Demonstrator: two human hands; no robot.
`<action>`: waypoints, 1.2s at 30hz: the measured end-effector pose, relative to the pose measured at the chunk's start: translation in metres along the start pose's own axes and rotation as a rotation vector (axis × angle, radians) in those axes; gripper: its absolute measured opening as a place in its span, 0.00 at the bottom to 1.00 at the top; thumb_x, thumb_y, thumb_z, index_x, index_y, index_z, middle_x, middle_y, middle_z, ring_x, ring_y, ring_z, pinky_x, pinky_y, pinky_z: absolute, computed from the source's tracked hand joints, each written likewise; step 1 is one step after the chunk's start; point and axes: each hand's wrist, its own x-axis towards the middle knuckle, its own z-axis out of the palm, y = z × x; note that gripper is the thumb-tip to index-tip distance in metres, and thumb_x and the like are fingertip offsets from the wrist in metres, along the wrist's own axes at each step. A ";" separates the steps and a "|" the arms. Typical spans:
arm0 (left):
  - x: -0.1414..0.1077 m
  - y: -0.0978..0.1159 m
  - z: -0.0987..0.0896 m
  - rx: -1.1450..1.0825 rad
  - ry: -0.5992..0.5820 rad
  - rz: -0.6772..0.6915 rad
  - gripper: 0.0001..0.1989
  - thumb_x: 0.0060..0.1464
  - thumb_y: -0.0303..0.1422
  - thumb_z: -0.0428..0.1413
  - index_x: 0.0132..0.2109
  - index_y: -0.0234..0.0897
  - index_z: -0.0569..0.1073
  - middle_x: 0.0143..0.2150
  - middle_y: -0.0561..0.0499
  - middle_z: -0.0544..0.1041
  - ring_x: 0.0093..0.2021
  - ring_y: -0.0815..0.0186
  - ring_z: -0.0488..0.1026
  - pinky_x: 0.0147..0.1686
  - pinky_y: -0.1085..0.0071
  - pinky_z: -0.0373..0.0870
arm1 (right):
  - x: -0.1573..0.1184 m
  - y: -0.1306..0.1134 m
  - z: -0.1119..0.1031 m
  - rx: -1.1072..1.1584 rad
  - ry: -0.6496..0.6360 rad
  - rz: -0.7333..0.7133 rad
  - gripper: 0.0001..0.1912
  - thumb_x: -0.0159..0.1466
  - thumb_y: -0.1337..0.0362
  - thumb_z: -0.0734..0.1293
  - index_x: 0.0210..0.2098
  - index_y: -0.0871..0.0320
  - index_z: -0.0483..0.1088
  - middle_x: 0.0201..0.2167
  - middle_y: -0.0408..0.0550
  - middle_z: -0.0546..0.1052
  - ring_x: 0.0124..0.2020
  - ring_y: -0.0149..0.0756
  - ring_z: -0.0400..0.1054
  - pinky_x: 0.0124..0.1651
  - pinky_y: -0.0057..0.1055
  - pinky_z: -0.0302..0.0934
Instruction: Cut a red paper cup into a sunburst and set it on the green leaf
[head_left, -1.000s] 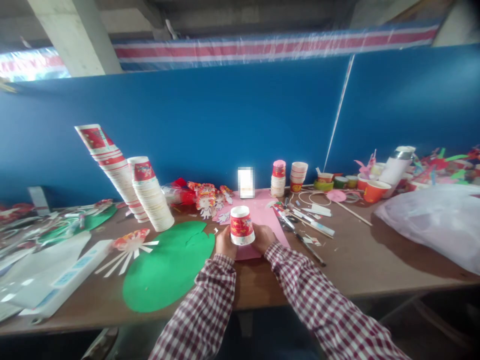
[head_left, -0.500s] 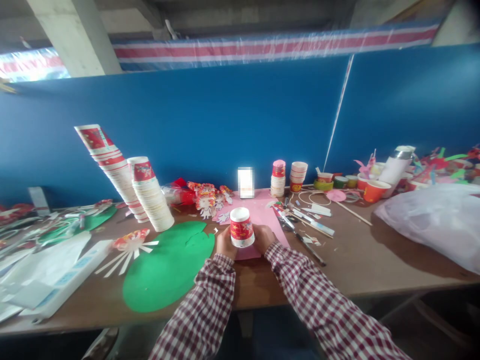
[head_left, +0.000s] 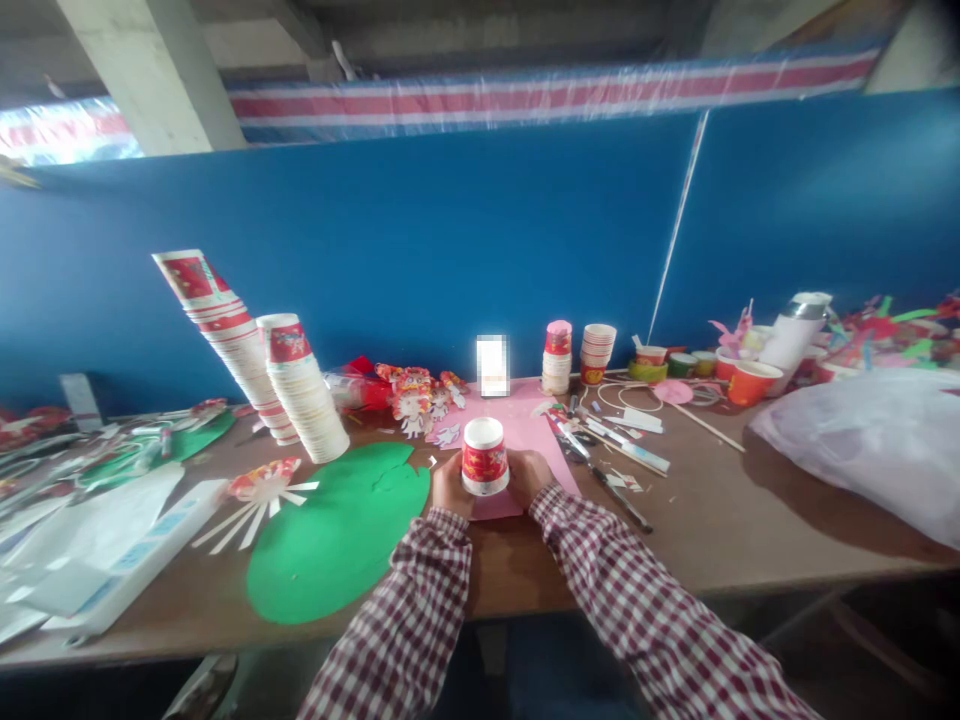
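Observation:
A red and white paper cup (head_left: 485, 458) stands upside down, white base up, between my two hands, over the pink paper (head_left: 536, 430). My left hand (head_left: 450, 487) is closed round its left side, and my right hand (head_left: 529, 474) holds it from the right. Most of the fingers are hidden behind the cup. Just left of my left hand lies a green paper shape (head_left: 337, 540). Behind the cup, paper figures with red and orange tops (head_left: 411, 400) stand at the pink sheet's left edge.
Two tall leaning cup stacks (head_left: 304, 400) rise at the left. Shorter stacks (head_left: 556, 360) stand at the back. Pens and sticks (head_left: 619, 495) lie right of the pink paper. A plastic bag (head_left: 870, 440) is far right, near a flask (head_left: 791, 340). A blue partition (head_left: 465, 230) closes the back.
The cup's upper end has shifted very slightly down and to the right. Both hands keep their places around it.

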 end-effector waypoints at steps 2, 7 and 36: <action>0.000 0.000 -0.001 0.008 0.007 0.020 0.10 0.38 0.34 0.58 0.29 0.31 0.73 0.25 0.50 0.76 0.26 0.65 0.70 0.26 0.72 0.65 | 0.001 0.001 0.002 -0.013 -0.004 0.006 0.15 0.62 0.60 0.57 0.31 0.58 0.73 0.29 0.53 0.78 0.31 0.37 0.71 0.29 0.26 0.52; 0.000 0.003 -0.003 0.028 0.034 0.036 0.10 0.40 0.34 0.58 0.30 0.31 0.75 0.24 0.50 0.76 0.26 0.66 0.70 0.25 0.74 0.64 | 0.001 0.002 0.004 -0.035 -0.022 0.020 0.15 0.61 0.59 0.58 0.29 0.58 0.73 0.29 0.53 0.78 0.31 0.38 0.71 0.29 0.27 0.51; -0.001 0.009 -0.009 0.170 -0.009 0.040 0.09 0.41 0.29 0.52 0.30 0.32 0.76 0.22 0.52 0.74 0.25 0.68 0.69 0.25 0.76 0.61 | 0.000 -0.017 -0.019 -0.090 -0.100 0.150 0.14 0.62 0.61 0.57 0.40 0.58 0.71 0.33 0.53 0.78 0.35 0.39 0.72 0.31 0.26 0.54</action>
